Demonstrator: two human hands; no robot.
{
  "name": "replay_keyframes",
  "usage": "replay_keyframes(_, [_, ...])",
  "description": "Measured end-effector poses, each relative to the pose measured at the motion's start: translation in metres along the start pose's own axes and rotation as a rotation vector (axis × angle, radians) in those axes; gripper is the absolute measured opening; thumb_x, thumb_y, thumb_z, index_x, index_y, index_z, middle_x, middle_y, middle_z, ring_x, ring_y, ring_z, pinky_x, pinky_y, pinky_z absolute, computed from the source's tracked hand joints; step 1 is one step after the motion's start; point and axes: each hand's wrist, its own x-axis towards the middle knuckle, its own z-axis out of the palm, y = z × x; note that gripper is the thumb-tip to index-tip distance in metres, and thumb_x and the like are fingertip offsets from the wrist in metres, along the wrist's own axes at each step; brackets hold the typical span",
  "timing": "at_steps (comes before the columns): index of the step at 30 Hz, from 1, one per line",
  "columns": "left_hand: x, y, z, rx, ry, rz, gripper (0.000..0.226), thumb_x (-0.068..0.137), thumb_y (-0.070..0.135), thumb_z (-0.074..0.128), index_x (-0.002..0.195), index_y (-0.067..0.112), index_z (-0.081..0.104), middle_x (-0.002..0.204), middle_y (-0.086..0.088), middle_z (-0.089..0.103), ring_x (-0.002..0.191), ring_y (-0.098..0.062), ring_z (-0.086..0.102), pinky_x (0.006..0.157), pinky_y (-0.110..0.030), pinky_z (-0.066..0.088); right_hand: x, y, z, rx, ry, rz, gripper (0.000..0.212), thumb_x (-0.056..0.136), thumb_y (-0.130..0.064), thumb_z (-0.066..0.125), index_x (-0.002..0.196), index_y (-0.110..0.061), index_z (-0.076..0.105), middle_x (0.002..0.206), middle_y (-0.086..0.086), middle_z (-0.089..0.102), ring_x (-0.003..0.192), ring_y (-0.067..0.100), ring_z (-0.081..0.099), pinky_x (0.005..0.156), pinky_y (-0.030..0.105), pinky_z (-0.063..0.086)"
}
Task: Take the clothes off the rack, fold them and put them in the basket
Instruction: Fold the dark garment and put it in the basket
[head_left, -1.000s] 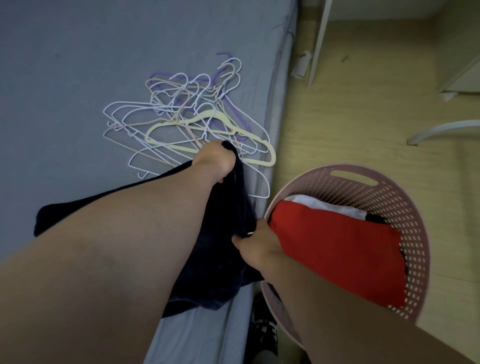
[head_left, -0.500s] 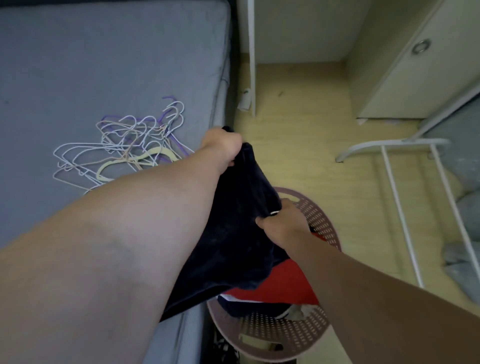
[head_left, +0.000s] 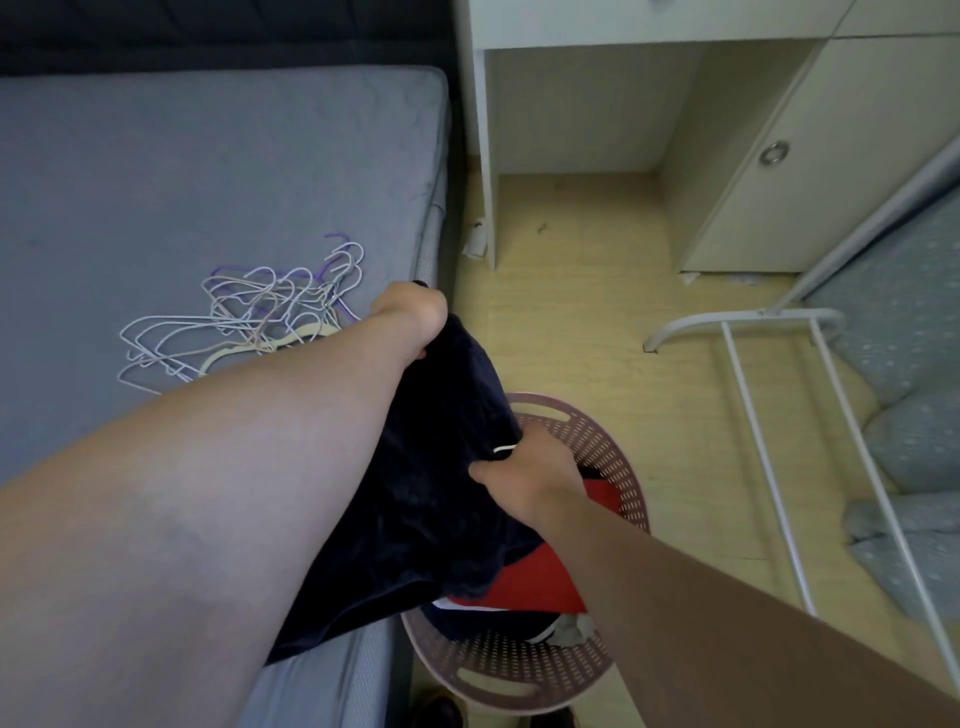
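Head view: both arms reach forward with one garment held between them.
Left grip (head_left: 410, 322): fingers curled round the top edge of the navy garment (head_left: 441, 493), at the edge of the bed (head_left: 208, 182).
Right grip (head_left: 524, 478): pinches the garment's other edge, lower and to the right of the left grip.
Navy garment: hangs between the two grips; its lower part passes under the left forearm onto the bed and overlaps the basket.
Basket (head_left: 519, 670): pink, perforated, on the floor directly under the right grip, just beside the bed.
Red garment (head_left: 535, 587): folded in the basket under the right wrist, with white and dark items beneath it.
Hangers (head_left: 249, 322): loose pile on the bed, left of the left grip.
Rack (head_left: 769, 415): white, right of the right grip, with grey spotted fabric (head_left: 909, 441) on its far side.
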Motion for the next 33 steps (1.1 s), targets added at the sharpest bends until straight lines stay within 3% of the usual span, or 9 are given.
replay_keyframes(3, [-0.001,-0.007,-0.017,0.004,0.03,-0.017,0.034,0.089,0.015,0.044,0.115,0.004,0.063,0.118,-0.018,0.063,0.099,-0.038,0.065,0.076,-0.053,0.06,-0.017,-0.012,0.01,-0.04,-0.008,-0.032,0.042,0.084,-0.038,0.073,0.113,-0.014,0.056,0.102,0.0,0.062,0.084,0.02,0.058,0.069,0.03,0.046])
replay_keyframes(8, [-0.008,-0.021,-0.052,-0.021,0.042,-0.031,0.034,0.096,0.014,0.042,0.122,0.001,0.06,0.122,-0.019,0.063,0.109,-0.037,0.064,0.091,-0.049,0.056,-0.041,-0.036,0.04,-0.056,-0.011,-0.083,0.035,0.084,-0.04,0.069,0.102,-0.012,0.057,0.089,0.001,0.064,0.08,0.02,0.065,0.067,0.033,0.055])
replay_keyframes(17, [-0.006,-0.085,-0.155,-0.35,0.052,-0.245,0.029,0.071,0.014,0.06,0.097,0.013,0.071,0.082,-0.007,0.07,0.064,-0.023,0.066,0.053,-0.03,0.053,-0.084,-0.099,0.124,-0.156,-0.081,-0.224,0.039,0.085,-0.045,0.067,0.105,-0.018,0.046,0.103,0.003,0.063,0.096,0.027,0.064,0.078,0.038,0.057])
replay_keyframes(22, [0.0,-0.14,-0.208,-0.45,0.093,-0.323,0.014,0.079,0.012,0.064,0.093,0.012,0.068,0.073,-0.005,0.066,0.056,-0.022,0.062,0.044,-0.025,0.05,-0.101,-0.13,0.192,-0.22,-0.142,-0.227,0.037,0.088,-0.036,0.065,0.111,-0.015,0.045,0.108,0.007,0.063,0.098,0.031,0.065,0.082,0.043,0.059])
replay_keyframes(24, [0.006,-0.165,-0.224,-0.477,0.126,-0.332,0.016,0.082,0.016,0.064,0.097,0.012,0.068,0.078,-0.004,0.068,0.063,-0.022,0.063,0.055,-0.026,0.054,-0.106,-0.139,0.218,-0.257,-0.157,-0.234,0.036,0.091,-0.033,0.064,0.113,-0.015,0.042,0.11,0.008,0.063,0.098,0.03,0.065,0.081,0.042,0.058])
replay_keyframes(27, [0.018,-0.199,-0.234,-0.51,0.056,-0.379,0.047,0.074,0.043,0.066,0.111,0.015,0.07,0.095,-0.004,0.075,0.082,-0.026,0.071,0.084,-0.042,0.057,-0.107,-0.144,0.25,-0.315,-0.168,-0.233,0.038,0.093,-0.031,0.063,0.117,-0.015,0.039,0.111,0.008,0.063,0.099,0.029,0.065,0.08,0.042,0.058])
replay_keyframes(29, [0.017,-0.219,-0.234,-0.503,-0.003,-0.378,0.061,0.061,0.062,0.074,0.106,0.021,0.071,0.094,-0.003,0.076,0.084,-0.028,0.073,0.083,-0.046,0.058,-0.103,-0.141,0.27,-0.348,-0.163,-0.245,0.037,0.094,-0.03,0.063,0.117,-0.015,0.038,0.11,0.008,0.063,0.098,0.028,0.065,0.078,0.041,0.058])
replay_keyframes(31, [0.012,-0.232,-0.235,-0.432,-0.008,-0.3,0.062,0.056,0.053,0.087,0.104,0.021,0.066,0.094,-0.002,0.075,0.083,-0.025,0.073,0.079,-0.042,0.059,-0.099,-0.138,0.287,-0.378,-0.158,-0.266,0.037,0.095,-0.029,0.063,0.118,-0.015,0.037,0.109,0.008,0.064,0.096,0.027,0.065,0.073,0.038,0.056])
replay_keyframes(33, [0.019,-0.253,-0.233,-0.367,0.055,-0.202,0.048,0.068,0.027,0.089,0.106,0.02,0.06,0.097,0.0,0.071,0.084,-0.02,0.069,0.075,-0.033,0.056,-0.093,-0.134,0.306,-0.414,-0.194,-0.274,0.042,0.095,-0.03,0.063,0.124,-0.014,0.036,0.111,0.009,0.064,0.096,0.028,0.065,0.073,0.038,0.055])
